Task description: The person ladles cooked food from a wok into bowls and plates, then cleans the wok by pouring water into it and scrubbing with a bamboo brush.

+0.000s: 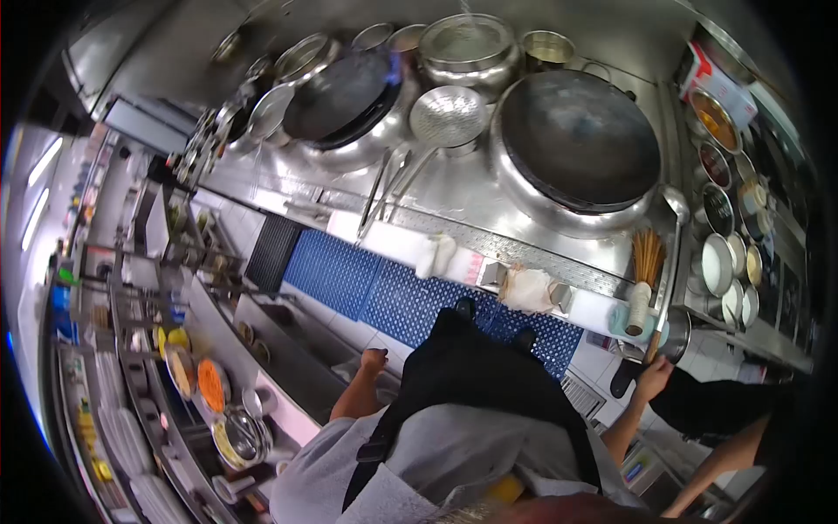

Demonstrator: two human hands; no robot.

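Observation:
My right hand [655,377] is closed around the wooden end of a long-handled metal ladle [669,271]. The ladle's bowl lies at the right side of the big wok [580,140], on the steel range. Beside the handle is a bamboo wok brush [644,275], bristles toward the range. My left hand [374,360] hangs at my left side, fingers curled into a fist, with nothing visible in it. A perforated strainer [449,116] rests between the big wok and a second dark wok [340,98], where a blue flame shows.
Seasoning bowls [717,264] line the right side. Water runs into a sieve-topped pot [467,44] at the back. Cloths [528,290] lie along the range's front edge. A shelf of ingredients, including an orange-filled bowl [212,384], is at left. Another person's arm [720,463] is close at right.

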